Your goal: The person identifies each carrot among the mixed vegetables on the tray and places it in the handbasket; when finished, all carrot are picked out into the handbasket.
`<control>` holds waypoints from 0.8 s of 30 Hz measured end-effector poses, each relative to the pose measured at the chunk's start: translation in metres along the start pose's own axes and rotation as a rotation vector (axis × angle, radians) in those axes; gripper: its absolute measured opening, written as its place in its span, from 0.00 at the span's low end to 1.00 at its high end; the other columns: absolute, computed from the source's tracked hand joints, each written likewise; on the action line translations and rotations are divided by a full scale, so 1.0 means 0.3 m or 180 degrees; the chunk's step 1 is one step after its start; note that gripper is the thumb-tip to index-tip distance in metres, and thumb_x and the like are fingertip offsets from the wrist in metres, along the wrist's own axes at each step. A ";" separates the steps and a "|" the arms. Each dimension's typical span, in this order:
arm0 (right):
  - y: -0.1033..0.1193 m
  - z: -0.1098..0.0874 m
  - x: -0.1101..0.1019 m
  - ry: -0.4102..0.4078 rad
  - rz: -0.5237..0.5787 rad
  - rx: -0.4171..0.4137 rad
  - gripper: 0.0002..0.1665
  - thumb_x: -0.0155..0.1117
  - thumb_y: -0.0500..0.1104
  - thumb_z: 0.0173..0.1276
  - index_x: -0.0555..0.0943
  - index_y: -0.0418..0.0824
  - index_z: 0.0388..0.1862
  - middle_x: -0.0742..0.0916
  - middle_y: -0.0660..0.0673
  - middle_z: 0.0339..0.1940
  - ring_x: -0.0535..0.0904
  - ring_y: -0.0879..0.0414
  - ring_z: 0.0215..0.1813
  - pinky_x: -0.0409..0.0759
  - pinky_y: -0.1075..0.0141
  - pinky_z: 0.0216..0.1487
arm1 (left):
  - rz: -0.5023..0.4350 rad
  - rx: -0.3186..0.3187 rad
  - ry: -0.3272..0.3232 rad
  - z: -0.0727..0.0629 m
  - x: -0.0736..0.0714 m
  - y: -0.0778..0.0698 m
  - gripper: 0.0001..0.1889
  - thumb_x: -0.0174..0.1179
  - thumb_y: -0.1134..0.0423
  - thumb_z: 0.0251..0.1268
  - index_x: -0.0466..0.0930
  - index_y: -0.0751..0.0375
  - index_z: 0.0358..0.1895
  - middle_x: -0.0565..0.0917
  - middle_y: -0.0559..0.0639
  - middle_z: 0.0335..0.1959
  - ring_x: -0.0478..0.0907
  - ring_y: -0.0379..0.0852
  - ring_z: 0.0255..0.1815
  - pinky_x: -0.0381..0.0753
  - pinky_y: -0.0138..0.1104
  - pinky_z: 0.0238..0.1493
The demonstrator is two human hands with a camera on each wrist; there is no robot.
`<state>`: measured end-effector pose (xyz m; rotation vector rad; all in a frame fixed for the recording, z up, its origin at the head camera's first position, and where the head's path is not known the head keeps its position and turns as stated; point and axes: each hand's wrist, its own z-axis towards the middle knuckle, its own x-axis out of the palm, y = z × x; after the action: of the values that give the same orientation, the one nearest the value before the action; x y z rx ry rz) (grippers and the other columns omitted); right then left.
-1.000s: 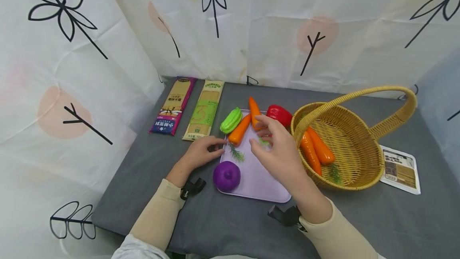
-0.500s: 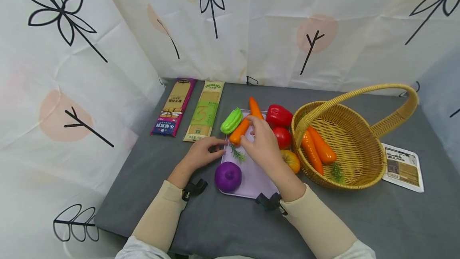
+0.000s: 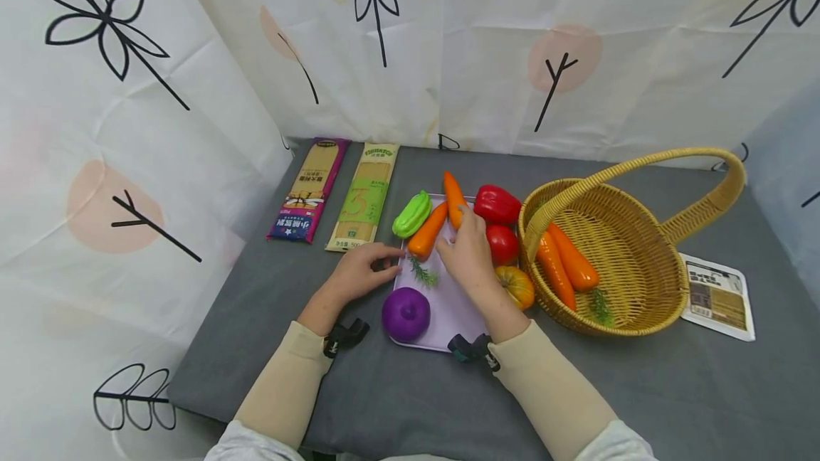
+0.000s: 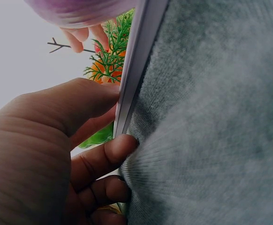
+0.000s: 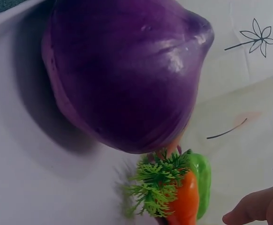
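Note:
In the head view, my left hand (image 3: 360,272) pinches the left rim of a lilac tray (image 3: 448,319); the left wrist view has thumb and forefinger at that rim (image 4: 135,61). Over the tray's far part, my right hand (image 3: 472,251) holds the lower end of an orange carrot (image 3: 453,189); its leafy top is hidden beneath the hand. Left of it lies a second carrot (image 3: 427,232) with green fronds, beside a ridged green vegetable (image 3: 412,214). A purple onion (image 3: 406,314) sits at the tray's near left corner and fills much of the right wrist view.
Along the tray's right side are a red pepper (image 3: 497,205), a tomato (image 3: 502,244) and a small pumpkin (image 3: 515,287). A wicker basket (image 3: 640,262) with carrots stands further right, next to a flat white packet (image 3: 720,299). Two noodle packs (image 3: 364,198) lie back left.
My right hand has come down from above the tray's right side and moved left, then onto the far carrot. The left hand stays at the tray's rim.

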<state>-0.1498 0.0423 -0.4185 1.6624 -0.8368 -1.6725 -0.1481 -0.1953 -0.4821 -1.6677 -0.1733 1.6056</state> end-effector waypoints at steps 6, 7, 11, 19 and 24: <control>-0.020 0.001 0.009 -0.0039 0.0309 0.0106 0.46 0.66 0.37 0.66 0.58 0.31 0.79 0.71 0.30 0.70 0.74 0.38 0.60 0.72 0.47 0.65 | 0.0013 0.0063 -0.0010 0.004 -0.001 0.001 0.16 0.70 0.58 0.67 0.87 0.50 0.57 0.79 0.40 0.33 0.73 0.42 0.35 0.74 0.37 0.39; -0.022 0.001 0.011 -0.0031 0.0342 0.0101 0.45 0.67 0.37 0.66 0.58 0.31 0.78 0.72 0.30 0.68 0.73 0.38 0.62 0.71 0.46 0.67 | 0.0019 0.0070 -0.0014 0.003 -0.001 0.000 0.16 0.70 0.58 0.67 0.88 0.50 0.56 0.79 0.40 0.33 0.73 0.42 0.35 0.74 0.37 0.39; -0.029 -0.001 0.018 0.0021 0.0345 0.0090 0.47 0.68 0.36 0.67 0.56 0.31 0.79 0.74 0.32 0.67 0.73 0.37 0.65 0.70 0.43 0.68 | 0.0048 0.0092 -0.0030 0.003 -0.001 0.001 0.15 0.70 0.58 0.67 0.88 0.50 0.56 0.79 0.40 0.32 0.73 0.42 0.35 0.74 0.38 0.38; -0.030 -0.019 0.044 -0.0058 -0.0436 0.0096 0.39 0.63 0.36 0.70 0.60 0.28 0.75 0.83 0.30 0.53 0.82 0.36 0.51 0.80 0.46 0.56 | 0.0074 0.0098 -0.0027 0.004 0.000 0.001 0.15 0.70 0.58 0.67 0.88 0.50 0.56 0.78 0.40 0.31 0.73 0.41 0.33 0.73 0.37 0.37; -0.032 -0.025 0.047 -0.0156 -0.0716 0.0036 0.35 0.63 0.37 0.70 0.64 0.26 0.71 0.84 0.29 0.46 0.83 0.35 0.45 0.82 0.47 0.52 | 0.0076 0.0107 -0.0028 0.003 -0.003 -0.006 0.15 0.70 0.58 0.67 0.88 0.51 0.55 0.78 0.40 0.31 0.72 0.41 0.33 0.73 0.37 0.37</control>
<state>-0.1424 0.0367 -0.4347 1.7842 -0.7040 -1.8689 -0.1483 -0.1942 -0.4802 -1.6428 -0.1306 1.6252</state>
